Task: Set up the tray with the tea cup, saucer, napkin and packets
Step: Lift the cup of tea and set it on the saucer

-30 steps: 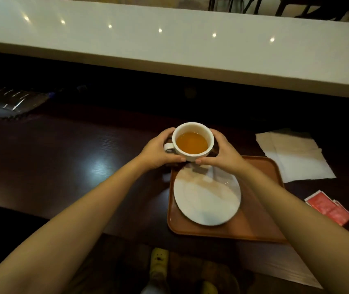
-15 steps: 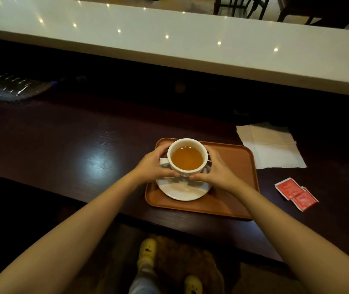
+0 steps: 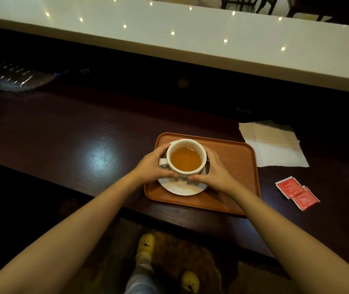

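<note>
Both forearms are bare from the frame's edge down to the left hand (image 3: 151,166) and the right hand (image 3: 218,171); no sleeve, watch or ring shows on either. Below and between the hands, the feet wear yellow slippers (image 3: 146,244) with small dark face marks, and one leg shows what looks like pale striped fabric (image 3: 140,281), dim in this light.

A cup (image 3: 185,158) of amber tea is held between the left hand (image 3: 152,166) and right hand (image 3: 217,171) over a saucer (image 3: 182,188) on a tray (image 3: 233,164), while a napkin (image 3: 273,145) and two red packets (image 3: 297,193) are left on the dark bench (image 3: 63,141) to the right.
</note>
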The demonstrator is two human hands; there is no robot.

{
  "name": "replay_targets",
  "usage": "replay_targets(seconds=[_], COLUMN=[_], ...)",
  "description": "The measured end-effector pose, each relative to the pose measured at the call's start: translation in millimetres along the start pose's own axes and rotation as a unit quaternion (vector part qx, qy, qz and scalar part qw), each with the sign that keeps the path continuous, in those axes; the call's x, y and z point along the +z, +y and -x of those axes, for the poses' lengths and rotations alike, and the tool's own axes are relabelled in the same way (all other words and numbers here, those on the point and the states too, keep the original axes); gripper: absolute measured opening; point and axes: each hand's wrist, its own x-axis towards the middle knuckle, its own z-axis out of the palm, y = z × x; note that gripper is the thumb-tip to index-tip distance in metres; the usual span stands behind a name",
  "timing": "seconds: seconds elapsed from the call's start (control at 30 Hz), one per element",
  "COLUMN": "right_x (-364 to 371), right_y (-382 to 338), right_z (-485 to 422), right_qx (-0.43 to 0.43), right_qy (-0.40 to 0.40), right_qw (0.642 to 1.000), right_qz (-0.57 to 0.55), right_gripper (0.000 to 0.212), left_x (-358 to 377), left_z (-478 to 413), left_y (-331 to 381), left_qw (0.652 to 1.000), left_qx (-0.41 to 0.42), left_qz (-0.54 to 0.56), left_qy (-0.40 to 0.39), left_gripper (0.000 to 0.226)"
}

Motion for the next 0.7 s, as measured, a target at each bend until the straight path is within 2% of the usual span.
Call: replay_targets(seconds=[0.17,0.33,0.43,0.5,0.7], right_x=[-0.9,-5.6,-20.5,-38.1,-103.6], right_y=[-1.3,-2.3,0.7,4.7,25.8], right_z=[-0.8,-2.0,2.5,9.0,42.1], right_qx=[0.006,0.030,0.080,0.097,0.109], right_qy=[-0.014,-0.037,-0.054,-0.034,0.093], right_qw=[1.000,0.999,0.995,0.994,0.981], right_qz=[-0.004,0.019,0.030,0.045,0.131], right_gripper=[0.088,0.098,0.105,0.098,0.054], left_x=[3.1,-4.8,-16.4,-21.9,10.7], left_z=[3.6,6.5,6.2,0.4,-37.7], left_y=[1.6,11.6,24.4,42.5,108.3], left_qw=[1.000,0.999,1.000,0.999,0.981], left_qx=[0.007,0.031,0.010,0.027,0.133], left_qz=[0.001,0.012,0.019,-0.001,-0.137], left_qy=[0.006,-0.024,0.011,0.030,0.035], left_gripper=[0.084,0.087,0.099,0.095,0.060])
